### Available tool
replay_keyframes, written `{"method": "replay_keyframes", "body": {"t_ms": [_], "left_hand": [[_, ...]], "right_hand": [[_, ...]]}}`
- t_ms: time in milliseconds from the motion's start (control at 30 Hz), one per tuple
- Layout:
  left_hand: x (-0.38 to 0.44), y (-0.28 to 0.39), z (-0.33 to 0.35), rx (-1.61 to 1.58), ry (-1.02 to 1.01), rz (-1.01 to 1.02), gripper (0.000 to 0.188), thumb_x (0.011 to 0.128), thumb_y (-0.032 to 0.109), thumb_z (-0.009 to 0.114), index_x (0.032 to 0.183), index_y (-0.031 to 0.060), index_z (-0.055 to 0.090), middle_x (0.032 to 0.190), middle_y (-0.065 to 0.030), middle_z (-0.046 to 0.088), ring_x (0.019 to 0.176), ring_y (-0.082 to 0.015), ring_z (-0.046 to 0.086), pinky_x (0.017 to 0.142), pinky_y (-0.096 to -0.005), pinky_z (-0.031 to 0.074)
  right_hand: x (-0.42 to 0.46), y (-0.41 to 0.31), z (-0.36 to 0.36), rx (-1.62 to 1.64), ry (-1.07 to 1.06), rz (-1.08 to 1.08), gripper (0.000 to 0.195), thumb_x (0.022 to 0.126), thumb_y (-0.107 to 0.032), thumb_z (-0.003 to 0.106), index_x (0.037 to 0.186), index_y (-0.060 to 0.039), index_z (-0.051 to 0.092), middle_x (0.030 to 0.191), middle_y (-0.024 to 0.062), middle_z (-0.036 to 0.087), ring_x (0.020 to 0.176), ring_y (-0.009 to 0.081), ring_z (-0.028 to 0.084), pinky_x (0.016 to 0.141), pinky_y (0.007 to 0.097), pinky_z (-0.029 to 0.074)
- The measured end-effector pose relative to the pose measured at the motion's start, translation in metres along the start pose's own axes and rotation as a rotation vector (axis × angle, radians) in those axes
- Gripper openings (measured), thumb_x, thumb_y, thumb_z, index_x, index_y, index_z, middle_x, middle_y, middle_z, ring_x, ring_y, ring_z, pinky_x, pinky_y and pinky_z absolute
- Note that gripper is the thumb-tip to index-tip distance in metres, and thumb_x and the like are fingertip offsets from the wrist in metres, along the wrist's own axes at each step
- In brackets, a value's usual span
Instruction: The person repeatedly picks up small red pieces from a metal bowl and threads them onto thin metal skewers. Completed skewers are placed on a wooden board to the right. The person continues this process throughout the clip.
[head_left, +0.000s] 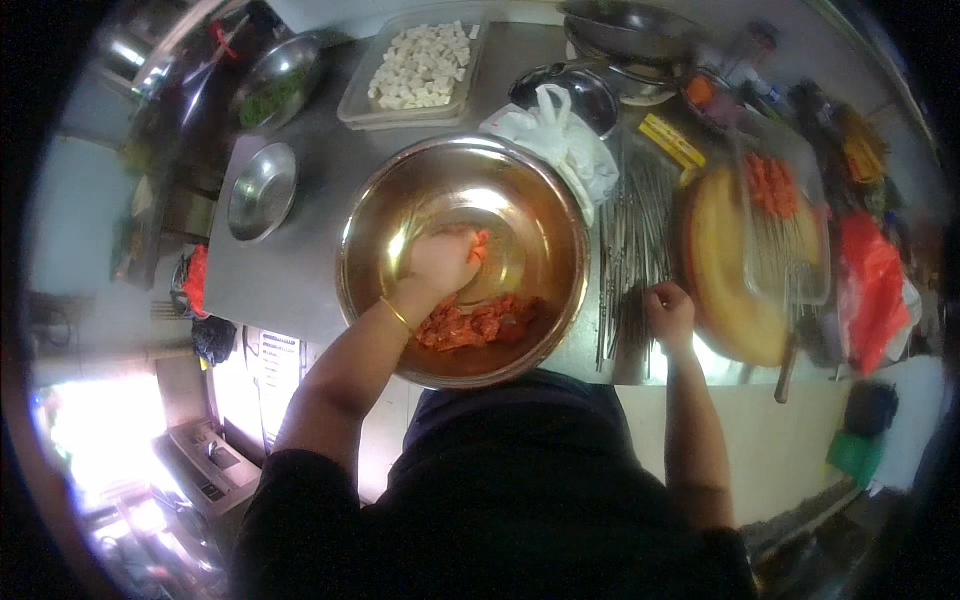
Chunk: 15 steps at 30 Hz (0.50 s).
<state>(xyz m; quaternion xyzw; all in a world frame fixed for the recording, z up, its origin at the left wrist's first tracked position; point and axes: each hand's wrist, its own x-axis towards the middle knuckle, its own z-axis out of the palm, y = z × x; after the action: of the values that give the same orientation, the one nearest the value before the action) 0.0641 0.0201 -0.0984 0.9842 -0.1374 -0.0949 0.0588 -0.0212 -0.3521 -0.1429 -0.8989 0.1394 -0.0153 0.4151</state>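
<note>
A wide, shiny metal bowl (461, 150) stands before me with a heap of red, marinated meat pieces (472, 324) in its near part. Inside the bowl, above the heap, my left hand (442, 259) is closed around a small red piece of meat (478, 246), which shows at the fingertips. My right hand (670, 315) is curled at the near right end of a bundle of thin metal skewers (634, 232). Whether a skewer is in its fingers is hidden. Right of that hand lies a round wooden chopping board (720, 285).
A clear plastic tray (823, 247) with loaded skewers of red meat (771, 184) overlaps the board; a knife-like handle (786, 375) juts past the table edge. Behind the bowl are a white plastic bag (559, 142) and a tub of white cubes (424, 66). A small metal bowl (262, 193) sits left.
</note>
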Motion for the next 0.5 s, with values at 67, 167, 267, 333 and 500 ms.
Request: {"method": "replay_keyframes", "body": {"t_ms": [67,167,267,333,500], "left_hand": [[0.006,-0.006,0.001,-0.144,-0.116,-0.046,0.034,0.092,0.035,0.040,0.094,0.0118,0.065,0.094,-0.0155,0.066,0.078,-0.0292,0.066,0.069,-0.0400,0.051],[0.003,-0.020,0.013,-1.026,-0.169,-0.288,0.027,0.090,0.028,0.043,0.094,0.0071,0.061,0.096,-0.0131,0.065,0.083,-0.0261,0.063,0.073,-0.0391,0.049],[-0.006,-0.012,-0.004,-1.818,-0.169,-0.477,0.025,0.092,0.023,0.039,0.099,0.0047,0.056,0.102,-0.0131,0.062,0.091,-0.0240,0.059,0.080,-0.0381,0.046],[-0.016,-0.004,-0.024,-2.056,-0.148,-0.518,0.030,0.096,0.024,0.032,0.105,0.0048,0.052,0.114,-0.0167,0.056,0.104,-0.0251,0.053,0.090,-0.0381,0.042],[-0.025,0.023,-0.047,-2.297,-0.080,-0.461,0.019,0.094,0.026,0.047,0.101,0.0092,0.053,0.117,-0.0148,0.055,0.106,-0.0270,0.053,0.094,-0.0413,0.042]], "right_hand": [[-0.004,0.006,0.000,0.051,0.067,-0.009,0.010,0.082,-0.007,0.055,0.085,0.0007,0.061,0.067,0.0050,0.059,0.060,0.0098,0.053,0.054,0.0245,0.043],[-0.004,-0.004,0.002,0.289,0.095,-0.026,0.009,0.085,-0.007,0.053,0.084,-0.0014,0.060,0.063,0.0008,0.054,0.055,0.0064,0.047,0.049,0.0222,0.038],[-0.023,-0.047,-0.006,0.561,0.056,0.100,0.010,0.089,-0.008,0.051,0.084,-0.0031,0.058,0.061,-0.0028,0.049,0.050,0.0029,0.041,0.045,0.0190,0.033],[-0.039,-0.081,-0.020,0.560,-0.020,0.172,0.013,0.091,-0.011,0.050,0.084,-0.0034,0.058,0.061,-0.0044,0.049,0.048,0.0010,0.039,0.043,0.0167,0.030],[-0.072,-0.115,-0.039,0.552,-0.270,0.005,0.014,0.091,-0.010,0.049,0.092,-0.0022,0.061,0.058,-0.0048,0.048,0.046,0.0036,0.041,0.043,0.0185,0.032]]}}
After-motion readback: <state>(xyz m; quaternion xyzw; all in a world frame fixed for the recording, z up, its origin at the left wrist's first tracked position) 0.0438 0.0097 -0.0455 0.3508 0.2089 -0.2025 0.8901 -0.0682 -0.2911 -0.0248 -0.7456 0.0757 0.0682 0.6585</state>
